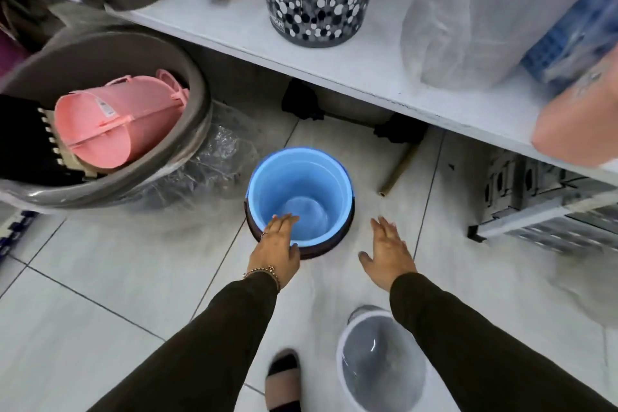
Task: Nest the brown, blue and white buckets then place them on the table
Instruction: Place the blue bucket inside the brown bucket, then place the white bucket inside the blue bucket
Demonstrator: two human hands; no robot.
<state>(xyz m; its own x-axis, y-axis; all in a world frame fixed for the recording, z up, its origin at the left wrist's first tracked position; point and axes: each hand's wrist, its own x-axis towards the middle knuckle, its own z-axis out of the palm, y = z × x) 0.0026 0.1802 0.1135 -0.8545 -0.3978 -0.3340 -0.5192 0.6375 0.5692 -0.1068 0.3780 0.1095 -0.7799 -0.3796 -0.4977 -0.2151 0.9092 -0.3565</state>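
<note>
Nearest you, the white bucket (pixel 379 361) stands open-mouthed on the floor tiles (pixel 117 278) under your right forearm, apart from the blue bucket (pixel 302 191), which already sits inside the brown bucket (pixel 314 249) just ahead. Your left hand (pixel 277 244) lies flat on the blue rim with fingers loose and gripping nothing, and your right hand (pixel 388 252) hovers spread and empty beside the pair. These look like thin, light, smooth plastic that may flex and slip, so take each by its stiff rim.
</note>
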